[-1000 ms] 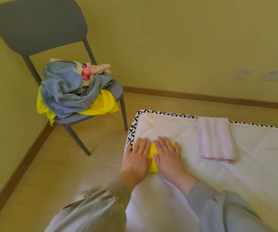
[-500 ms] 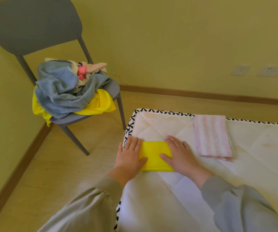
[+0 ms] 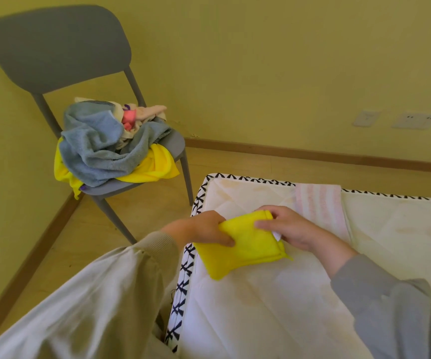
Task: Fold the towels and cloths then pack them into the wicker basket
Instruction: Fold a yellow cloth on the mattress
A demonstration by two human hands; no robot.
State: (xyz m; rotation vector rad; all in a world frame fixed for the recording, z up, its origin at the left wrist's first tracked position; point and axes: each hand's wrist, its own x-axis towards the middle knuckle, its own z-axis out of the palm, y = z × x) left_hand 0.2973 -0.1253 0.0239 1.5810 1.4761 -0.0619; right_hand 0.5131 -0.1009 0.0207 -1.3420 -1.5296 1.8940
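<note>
Hands gripping folded yellow cloth (image 3: 245, 248) above mattress (image 3: 261, 307), left hand (image 3: 204, 229) pinching its left edge, right hand (image 3: 284, 229) curled round its right edge, thumb on top.

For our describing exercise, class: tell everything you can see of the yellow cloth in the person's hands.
The yellow cloth looks soft and fleecy, folded into a layered rectangle with stacked edges and a white tag on its right side. It is held tilted over the left edge of the mattress. The left grip pinches its left end; the right grip holds its upper right.
</note>
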